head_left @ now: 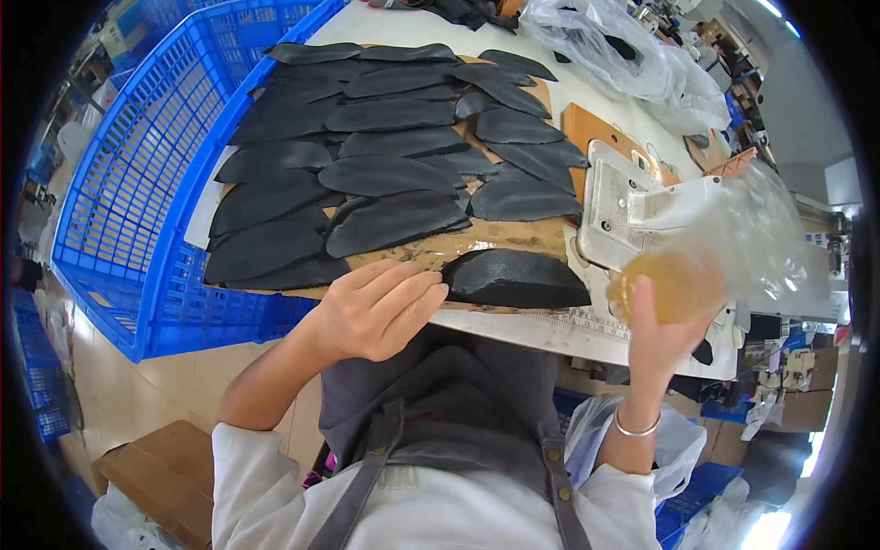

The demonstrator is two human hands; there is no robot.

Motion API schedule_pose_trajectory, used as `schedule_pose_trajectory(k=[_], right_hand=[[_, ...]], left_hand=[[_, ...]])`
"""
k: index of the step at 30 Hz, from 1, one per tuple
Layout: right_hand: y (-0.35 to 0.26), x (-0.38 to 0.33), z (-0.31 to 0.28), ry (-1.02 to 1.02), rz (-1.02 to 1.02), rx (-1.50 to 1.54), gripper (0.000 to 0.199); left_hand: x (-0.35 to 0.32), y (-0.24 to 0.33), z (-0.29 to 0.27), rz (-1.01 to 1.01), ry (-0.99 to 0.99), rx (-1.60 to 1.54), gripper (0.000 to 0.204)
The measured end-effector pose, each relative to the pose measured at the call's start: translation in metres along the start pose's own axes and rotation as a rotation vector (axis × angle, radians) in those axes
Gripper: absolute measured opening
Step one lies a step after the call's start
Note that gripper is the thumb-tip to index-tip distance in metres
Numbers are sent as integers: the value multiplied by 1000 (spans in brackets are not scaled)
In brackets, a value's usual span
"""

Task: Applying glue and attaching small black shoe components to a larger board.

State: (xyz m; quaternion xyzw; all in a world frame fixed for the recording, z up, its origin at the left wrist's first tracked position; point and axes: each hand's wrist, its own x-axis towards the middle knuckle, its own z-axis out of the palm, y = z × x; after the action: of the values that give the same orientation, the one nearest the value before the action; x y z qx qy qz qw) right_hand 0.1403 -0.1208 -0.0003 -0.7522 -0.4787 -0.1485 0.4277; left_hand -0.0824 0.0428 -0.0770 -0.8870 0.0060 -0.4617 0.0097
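Note:
My left hand (pixel 380 307) is at the front edge of a brown board (pixel 403 259), its fingers pressed together. Their tips meet the left end of a black curved piece (pixel 518 278), shiny on top, that lies along this edge; my thumb is hidden. On the board, several rows of overlapping black leaf-shaped pieces (pixel 394 174) look like leather or a similar sheet. My right hand (pixel 674 321), raised to the right and blurred, is closed round a yellowish rounded thing (pixel 665 286), perhaps a see-through pot. Its exact kind cannot be made out.
A blue plastic crate (pixel 156 174) stands against the left of the white table. Right of the board sits a white sewing machine (pixel 632 197). Clear plastic bags (pixel 623 55) lie at the back right; a cardboard box (pixel 165 477) is on the floor.

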Motion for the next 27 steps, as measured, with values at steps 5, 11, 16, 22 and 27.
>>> schedule_pose_trajectory(k=[5,11,16,22,27], right_hand=[[-45,-8,22,22,30,629,78],[-47,-13,44,-247,-415,232,79],[-17,-20,21,-220,-567,-183,79],[52,-18,-16,19,115,84,75],[82,-36,-7,330,304,711,54]], left_hand=[[0,-1,-2,26,-20,-8,20],[-4,1,2,-30,-34,-46,23],[2,4,-6,-2,-91,63,22],[24,1,-16,-144,-200,-140,18],[51,2,-15,-394,-117,-289,29]])
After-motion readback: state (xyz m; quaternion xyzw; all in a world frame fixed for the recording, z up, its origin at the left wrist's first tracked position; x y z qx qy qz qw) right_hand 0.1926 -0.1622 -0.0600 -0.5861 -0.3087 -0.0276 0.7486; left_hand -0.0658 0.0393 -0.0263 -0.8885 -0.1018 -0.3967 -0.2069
